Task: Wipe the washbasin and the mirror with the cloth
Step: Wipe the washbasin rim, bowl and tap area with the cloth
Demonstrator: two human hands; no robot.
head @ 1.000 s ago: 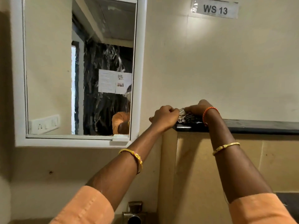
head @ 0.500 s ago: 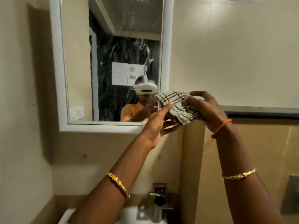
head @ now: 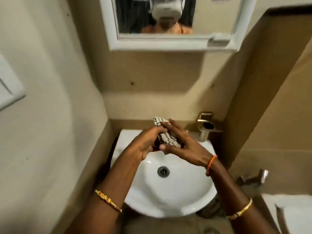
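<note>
both hands meet in the centre of the frame, above the back half of the washbasin (head: 168, 196), with the cloth (head: 167, 138) bunched between them. the cloth is pale with dark check lines and is rolled into a narrow bundle; its upper end pokes out past the fingertips toward the wall, and the rest is covered by the hands.

the left hand (head: 145, 144) comes in from the lower left, its fingers curled over the near side of the bundle and gripping it. the right hand (head: 184, 147) comes in from the lower right and lies across the cloth with its fingers fairly straight on top, the thumb tucked under the lower edge, so the cloth is pinched between thumb and fingers (the exact contact underneath is hidden).

the washbasin is white and rounded, filling the lower centre of the frame, with a dark round drain (head: 163, 171) just below the hands. a brass-coloured tap (head: 206, 125) stands at the basin's upper right corner, just right of the hands and apart from them.

the mirror (head: 168, 19) hangs at the top centre in a white frame, well above the hands. a gold bangle (head: 108, 200) sits on the left forearm; an orange thread (head: 211, 164) circles the right wrist, with another gold bangle (head: 239, 211) lower down.
</note>
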